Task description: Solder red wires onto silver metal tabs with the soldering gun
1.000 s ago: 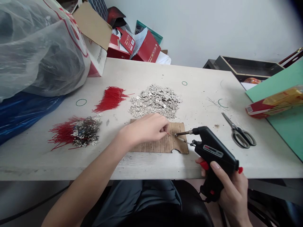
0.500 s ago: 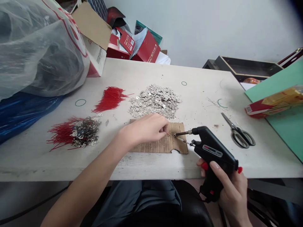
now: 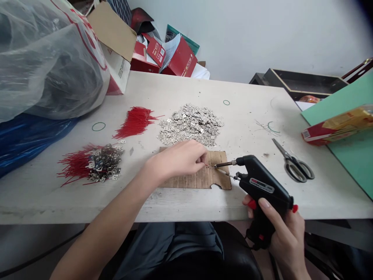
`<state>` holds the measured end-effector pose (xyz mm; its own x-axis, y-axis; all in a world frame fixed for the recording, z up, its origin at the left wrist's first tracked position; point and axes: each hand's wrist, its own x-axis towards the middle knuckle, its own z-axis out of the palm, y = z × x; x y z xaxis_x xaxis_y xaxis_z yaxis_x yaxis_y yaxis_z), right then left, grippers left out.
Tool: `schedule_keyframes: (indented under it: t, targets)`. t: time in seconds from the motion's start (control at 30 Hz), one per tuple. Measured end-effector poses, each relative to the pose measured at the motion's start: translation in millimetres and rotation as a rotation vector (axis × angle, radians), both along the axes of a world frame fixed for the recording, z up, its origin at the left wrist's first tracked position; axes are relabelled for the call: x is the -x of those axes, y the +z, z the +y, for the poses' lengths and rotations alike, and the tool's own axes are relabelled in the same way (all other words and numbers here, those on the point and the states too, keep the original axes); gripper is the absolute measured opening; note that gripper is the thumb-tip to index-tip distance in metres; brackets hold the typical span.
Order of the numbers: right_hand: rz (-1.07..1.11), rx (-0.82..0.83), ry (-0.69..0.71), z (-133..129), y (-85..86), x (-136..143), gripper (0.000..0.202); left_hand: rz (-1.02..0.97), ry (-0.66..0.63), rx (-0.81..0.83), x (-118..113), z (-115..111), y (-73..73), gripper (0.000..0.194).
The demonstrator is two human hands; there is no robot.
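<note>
My right hand is wrapped round the grip of a black soldering gun, a finger at its red trigger. The gun's tip and its thin solder feed tube meet just above a piece of brown cardboard. Over the cardboard my left hand is closed in a pinch. A short end of red wire shows at its fingertips, close to the gun's tip; the rest is hidden by the hand. Behind that hand lies a heap of small silver metal tabs.
Left of the tabs lie loose red wires and a pile of wires with tabs attached. Scissors rest on the right, near a red-and-yellow packet. A large plastic bag and red boxes stand at the back.
</note>
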<state>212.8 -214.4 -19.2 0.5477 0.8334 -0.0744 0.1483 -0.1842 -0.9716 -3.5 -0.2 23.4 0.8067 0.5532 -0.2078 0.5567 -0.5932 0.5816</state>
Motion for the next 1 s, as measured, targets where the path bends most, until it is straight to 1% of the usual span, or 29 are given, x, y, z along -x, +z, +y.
schedule_keyframes:
  t: [0.1, 0.2, 0.4, 0.57, 0.73, 0.8, 1.0]
  targets:
    - [-0.004, -0.025, 0.015, 1.8, -1.7, -2.6, 0.031, -0.021, -0.006, 0.007, 0.8, -0.1, -0.1, 0.016]
    - [-0.026, -0.047, 0.045, 1.7, -4.1, -6.5, 0.034, -0.017, 0.005, 0.004, 0.9, 0.1, 0.6, 0.016]
    - [0.04, 0.071, -0.037, -1.3, -0.2, -2.5, 0.038, 0.006, 0.011, -0.01, 1.0, 0.8, 3.0, 0.015]
    - [0.039, 0.065, -0.041, -0.5, 3.1, 0.6, 0.038, 0.021, 0.016, 0.002, 1.3, 0.7, 3.2, 0.016]
    - [0.013, 0.051, -0.019, 0.9, 3.7, -0.1, 0.038, 0.019, 0.022, -0.019, 1.3, 0.8, 1.0, 0.014]
    - [0.009, 0.021, -0.006, 1.0, 1.0, -2.5, 0.037, 0.018, 0.025, -0.02, 1.6, 1.1, 0.0, 0.015]
    - [0.008, -0.052, 0.043, 0.1, -14.7, -15.8, 0.035, 0.017, 0.018, -0.014, 3.0, 1.9, -0.7, 0.014]
